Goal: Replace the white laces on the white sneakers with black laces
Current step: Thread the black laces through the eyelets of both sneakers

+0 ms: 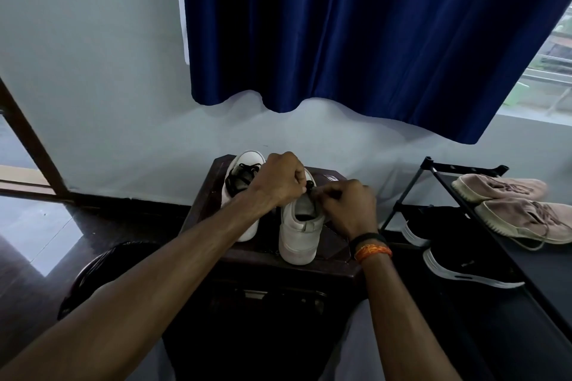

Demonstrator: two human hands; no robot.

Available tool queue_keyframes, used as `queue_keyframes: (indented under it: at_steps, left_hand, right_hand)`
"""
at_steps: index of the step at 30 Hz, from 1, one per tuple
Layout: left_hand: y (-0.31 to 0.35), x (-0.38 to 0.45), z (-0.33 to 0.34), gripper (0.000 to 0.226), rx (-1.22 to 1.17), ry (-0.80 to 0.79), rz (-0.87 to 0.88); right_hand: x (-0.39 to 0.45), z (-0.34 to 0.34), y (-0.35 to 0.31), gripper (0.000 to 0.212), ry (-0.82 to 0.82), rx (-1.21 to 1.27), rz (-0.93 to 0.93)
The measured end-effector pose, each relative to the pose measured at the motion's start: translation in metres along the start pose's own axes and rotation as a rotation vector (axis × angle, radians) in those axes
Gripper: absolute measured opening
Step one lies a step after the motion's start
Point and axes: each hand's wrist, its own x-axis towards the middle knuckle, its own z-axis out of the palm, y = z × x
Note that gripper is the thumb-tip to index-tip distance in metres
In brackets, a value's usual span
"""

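Note:
Two white sneakers stand on a small dark wooden table (325, 266), heels toward me. The left sneaker (244, 170) carries a black lace (244, 172) across its tongue. The right sneaker (298, 229) is partly covered by my hands. My left hand (280, 181) is curled above its lacing area and pinches a black lace (309, 186) whose end shows between the two hands. My right hand (349, 206) is curled beside the shoe's opening and pinches the same lace. The eyelets under my fingers are hidden.
A black shoe rack (433, 170) stands at the right with a pair of beige shoes (520, 204) on top and black sneakers (458, 266) below. A dark round bin (102, 266) sits at the left of the table. A blue curtain (356, 34) hangs on the wall behind.

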Motion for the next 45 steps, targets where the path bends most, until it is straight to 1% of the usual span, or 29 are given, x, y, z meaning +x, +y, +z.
queue_keyframes:
  at_steps: [2, 6, 8, 11, 13, 16, 19, 23, 27, 32, 34, 37, 42, 45]
  left_hand:
    - [0.002, -0.001, 0.005, 0.006, 0.029, 0.020, 0.021]
    - [0.006, -0.004, 0.017, 0.015, 0.082, 0.062, 0.071]
    - [0.005, -0.005, 0.024, 0.015, 0.122, 0.114, 0.043]
    - [0.001, -0.007, 0.031, 0.008, 0.135, 0.203, 0.018]
    - [0.000, -0.009, 0.036, 0.009, 0.162, 0.279, 0.015]
    - [-0.002, -0.010, 0.045, 0.013, 0.128, 0.360, -0.029]
    - [-0.001, -0.011, 0.052, 0.015, 0.031, 0.386, -0.087]
    - [0.000, -0.010, 0.057, 0.016, -0.058, 0.367, -0.139]
    - [-0.001, -0.011, 0.062, 0.016, -0.102, 0.360, -0.142]
    - [-0.002, -0.009, 0.062, 0.015, -0.085, 0.377, -0.145]
    - [-0.003, -0.008, 0.061, 0.014, -0.082, 0.386, -0.136]
    - [-0.003, -0.009, 0.064, 0.011, -0.070, 0.402, -0.133]
    - [-0.004, -0.010, 0.074, 0.010, -0.120, 0.457, -0.147]
    - [-0.005, -0.009, 0.072, 0.014, -0.135, 0.455, -0.151]
  right_hand:
    - [-0.001, -0.003, -0.002, 0.013, 0.001, 0.012, 0.028]
    - [0.000, -0.001, 0.000, 0.021, -0.008, 0.143, 0.133]
    - [0.001, 0.003, 0.004, 0.024, -0.007, 0.218, 0.158]
    - [0.005, 0.009, 0.012, 0.025, -0.053, 0.303, 0.227]
    - [0.008, 0.013, 0.017, 0.024, -0.064, 0.366, 0.283]
    - [0.011, 0.014, 0.021, 0.023, -0.088, 0.475, 0.334]
    - [0.012, 0.015, 0.023, 0.022, -0.105, 0.548, 0.361]
    - [0.012, 0.015, 0.024, 0.027, -0.108, 0.580, 0.369]
    - [0.011, 0.016, 0.026, 0.028, -0.113, 0.572, 0.358]
    - [0.005, 0.014, 0.024, 0.017, -0.136, 0.516, 0.245]
    - [0.004, 0.012, 0.022, 0.018, -0.151, 0.501, 0.214]
    - [0.004, 0.011, 0.021, 0.026, -0.162, 0.489, 0.208]
    - [0.003, 0.010, 0.021, 0.027, -0.144, 0.461, 0.181]
    - [0.001, 0.010, 0.019, 0.024, -0.152, 0.553, 0.226]
